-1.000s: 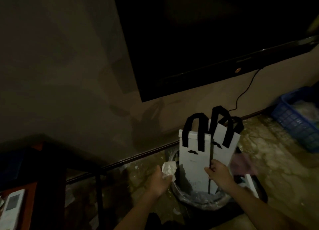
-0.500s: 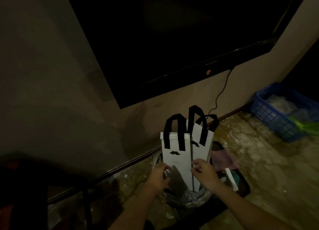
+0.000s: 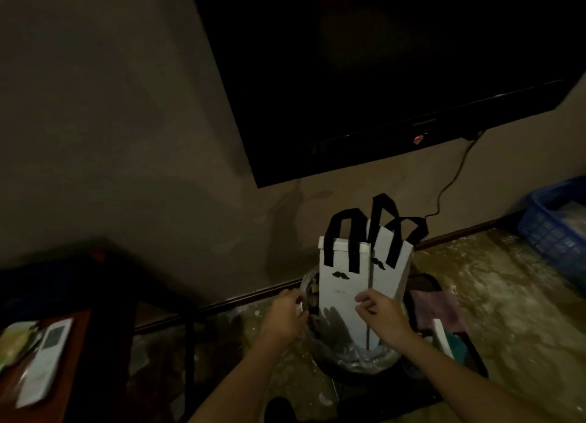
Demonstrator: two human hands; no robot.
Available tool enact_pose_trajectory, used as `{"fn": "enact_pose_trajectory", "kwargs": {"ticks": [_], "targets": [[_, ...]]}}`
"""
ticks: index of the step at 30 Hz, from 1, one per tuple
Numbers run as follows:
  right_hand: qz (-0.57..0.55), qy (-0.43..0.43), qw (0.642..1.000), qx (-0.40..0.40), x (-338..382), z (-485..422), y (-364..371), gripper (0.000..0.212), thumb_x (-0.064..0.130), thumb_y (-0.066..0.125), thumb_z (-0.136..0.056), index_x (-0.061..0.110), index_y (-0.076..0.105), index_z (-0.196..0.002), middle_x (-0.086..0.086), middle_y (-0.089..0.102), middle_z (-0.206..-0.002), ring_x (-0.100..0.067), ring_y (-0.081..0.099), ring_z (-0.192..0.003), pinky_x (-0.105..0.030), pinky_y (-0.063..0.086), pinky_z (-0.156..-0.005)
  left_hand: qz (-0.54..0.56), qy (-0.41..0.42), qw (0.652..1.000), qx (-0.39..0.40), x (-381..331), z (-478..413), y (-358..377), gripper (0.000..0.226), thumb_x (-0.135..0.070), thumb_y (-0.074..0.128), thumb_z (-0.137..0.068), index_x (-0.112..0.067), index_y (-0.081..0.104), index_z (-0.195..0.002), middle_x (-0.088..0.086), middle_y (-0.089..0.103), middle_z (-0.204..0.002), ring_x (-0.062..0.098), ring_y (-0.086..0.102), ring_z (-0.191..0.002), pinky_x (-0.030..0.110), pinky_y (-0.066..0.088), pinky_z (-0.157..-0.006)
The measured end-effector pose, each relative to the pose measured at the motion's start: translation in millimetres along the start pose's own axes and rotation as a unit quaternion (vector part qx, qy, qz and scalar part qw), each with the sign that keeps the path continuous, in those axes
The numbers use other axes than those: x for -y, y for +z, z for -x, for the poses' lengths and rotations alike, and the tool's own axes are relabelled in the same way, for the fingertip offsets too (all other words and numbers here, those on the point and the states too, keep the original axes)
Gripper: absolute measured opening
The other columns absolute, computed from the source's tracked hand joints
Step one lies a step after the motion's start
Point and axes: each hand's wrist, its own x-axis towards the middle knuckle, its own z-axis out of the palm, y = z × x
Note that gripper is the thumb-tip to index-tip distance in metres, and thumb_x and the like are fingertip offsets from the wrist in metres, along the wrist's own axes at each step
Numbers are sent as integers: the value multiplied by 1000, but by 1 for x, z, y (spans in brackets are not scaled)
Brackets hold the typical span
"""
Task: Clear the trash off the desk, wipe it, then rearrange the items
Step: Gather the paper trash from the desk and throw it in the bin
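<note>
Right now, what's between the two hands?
Head view: the lower front of the nearer white paper bag, which stands in the trash bin.

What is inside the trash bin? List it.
Two white paper bags with black handles stand upright in the plastic-lined trash bin. Small scraps show at its left rim, beside the left hand. The bags and the right hand hide its bottom.

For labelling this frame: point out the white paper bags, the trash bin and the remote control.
White paper bags (image 3: 344, 295): head view, front face of the left bag.
Trash bin (image 3: 364, 360): head view, plastic-lined near rim.
Remote control (image 3: 46, 359): head view, middle of its white body.
</note>
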Motion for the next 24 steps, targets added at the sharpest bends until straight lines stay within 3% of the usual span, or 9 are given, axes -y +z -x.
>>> {"fn": "enact_pose_trajectory", "kwargs": {"ticks": [3, 7, 13, 24], "targets": [[11, -17, 999, 28, 11, 3, 4, 5, 17, 61, -90, 19, 62, -95, -4, 65, -87, -18, 60, -86, -25, 48, -72, 2, -8, 1000, -30, 9, 16, -4, 22, -25, 62, -90, -25, 59, -112, -4, 52, -117, 10, 52, -99, 25, 48, -84], [22, -42, 998, 49, 29, 9, 10, 3, 19, 61, -91, 22, 60, -91, -1, 62, -85, -19, 60, -81, -35, 51, -75, 2, -16, 998, -55, 18, 37, -17, 16, -28, 61, -90, -23, 60, -106, -4, 53, -114, 10, 53, -95, 25, 47, -79], [7, -96, 992, 86, 93, 15, 40, 11, 12, 63, -89, 23, 61, -86, 1, 63, -82, -14, 59, -77, -25, 50, -71, 17, -75, 990, -120, 60, 76, -54, 21, -23, 63, -89, -25, 59, -110, -9, 50, -113, 7, 53, -98, 29, 51, -85], [35, -169, 956, 235, 215, 106, 213, 9, 14, 60, -91, 16, 63, -99, 2, 61, -94, -9, 58, -87, -16, 46, -70, 98, -172, 950, -243, 227, 257, -124, 21, -26, 63, -90, -22, 58, -110, -12, 47, -106, 8, 54, -95, 24, 47, -81]]}}
